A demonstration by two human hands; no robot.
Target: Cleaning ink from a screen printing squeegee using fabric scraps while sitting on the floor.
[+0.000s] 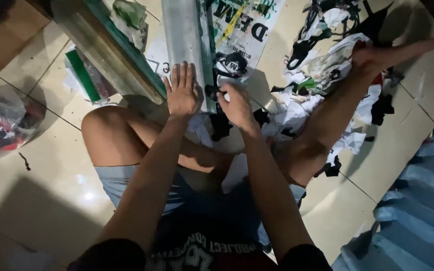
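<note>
two long metal bars are counted: one [107,47] lies far left, the other [187,45] is pressed flat under the open left hand [182,93], nothing gripped. it is judged stiff and heavy, best held mid-length. one soft, light black strip [213,92] at its near right edge is pinched by the right hand [237,105].

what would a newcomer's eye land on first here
Two bare hands at the centre: the left hand lies flat on a long pale panel, the right hand pinches a black scrap at its edge. Torn white and black scraps litter the tiles on the right; a clear bag sits far left.
</note>
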